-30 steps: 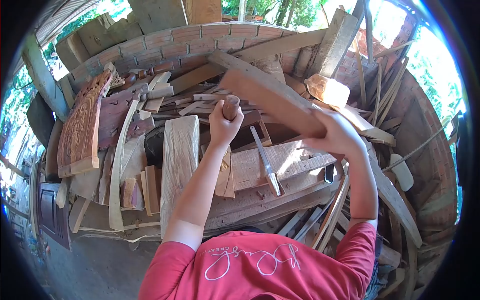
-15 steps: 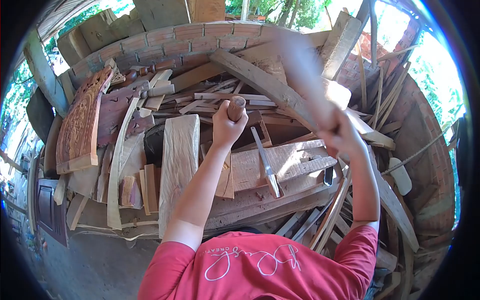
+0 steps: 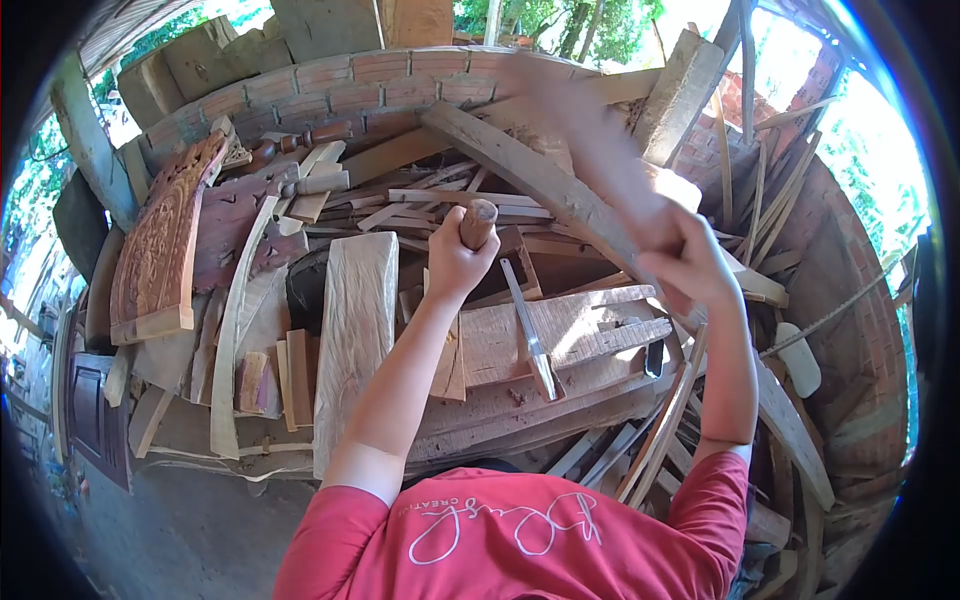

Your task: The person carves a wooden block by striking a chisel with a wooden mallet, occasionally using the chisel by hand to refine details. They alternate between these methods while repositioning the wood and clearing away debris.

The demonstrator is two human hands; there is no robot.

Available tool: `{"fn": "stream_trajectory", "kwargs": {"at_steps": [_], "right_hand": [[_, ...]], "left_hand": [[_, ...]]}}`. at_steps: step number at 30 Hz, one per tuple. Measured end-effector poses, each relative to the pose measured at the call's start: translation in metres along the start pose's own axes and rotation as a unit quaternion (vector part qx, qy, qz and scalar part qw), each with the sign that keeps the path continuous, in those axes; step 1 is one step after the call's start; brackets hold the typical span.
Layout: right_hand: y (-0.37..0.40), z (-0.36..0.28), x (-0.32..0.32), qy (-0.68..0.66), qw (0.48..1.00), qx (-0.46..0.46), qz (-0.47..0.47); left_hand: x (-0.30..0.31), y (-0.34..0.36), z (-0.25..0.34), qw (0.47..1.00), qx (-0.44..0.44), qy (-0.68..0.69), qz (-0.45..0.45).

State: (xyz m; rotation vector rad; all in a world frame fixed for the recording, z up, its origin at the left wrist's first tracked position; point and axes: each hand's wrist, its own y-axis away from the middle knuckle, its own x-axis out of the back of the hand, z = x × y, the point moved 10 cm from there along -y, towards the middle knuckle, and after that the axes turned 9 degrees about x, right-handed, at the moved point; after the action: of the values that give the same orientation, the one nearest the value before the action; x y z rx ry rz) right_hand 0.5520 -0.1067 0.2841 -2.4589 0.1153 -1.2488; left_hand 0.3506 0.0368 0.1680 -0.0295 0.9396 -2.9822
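My left hand (image 3: 460, 262) is closed around the upright wooden handle of a chisel (image 3: 480, 222), whose top end pokes out above the fist. The chisel's lower end is hidden by the hand and forearm. On the right, my right hand (image 3: 690, 262) grips a long wooden mallet (image 3: 590, 135), raised and slanting up to the left, smeared by motion. The mallet is apart from the chisel. Between the hands, a narrow metal-bladed tool (image 3: 527, 325) lies on a rough timber block (image 3: 490, 345). A thick pale plank (image 3: 358, 300) stands left of my left forearm.
Carved reddish wood panels (image 3: 170, 240) lean at the left. Behind, scrap strips (image 3: 440, 197) pile up against a curved brick wall (image 3: 350, 75). A long beam (image 3: 530, 165) slants across the back, and loose offcuts (image 3: 640, 440) lie by my right elbow.
The mallet's far end has swung left and slightly down, and my right hand has turned with it. My left hand still holds the chisel, shifted only slightly.
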Motion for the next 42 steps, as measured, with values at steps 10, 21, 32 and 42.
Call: {"fn": "stream_trajectory", "kwargs": {"at_steps": [10,21,32,42], "right_hand": [[-0.003,0.0,-0.024,0.085,0.995,0.031,-0.03],[0.003,-0.009,-0.052,0.06,0.993,0.067,-0.081],[0.072,0.213,-0.111,0.109,0.965,-0.238,0.029],[0.124,0.244,-0.151,0.236,0.939,-0.251,-0.02]], "left_hand": [[0.006,-0.002,0.001,1.0,0.016,-0.003,0.001],[0.006,0.003,0.0,1.0,0.005,-0.01,0.0],[0.012,0.003,0.003,1.0,0.013,-0.002,0.009],[0.005,0.011,0.012,1.0,0.007,-0.014,-0.013]]}}
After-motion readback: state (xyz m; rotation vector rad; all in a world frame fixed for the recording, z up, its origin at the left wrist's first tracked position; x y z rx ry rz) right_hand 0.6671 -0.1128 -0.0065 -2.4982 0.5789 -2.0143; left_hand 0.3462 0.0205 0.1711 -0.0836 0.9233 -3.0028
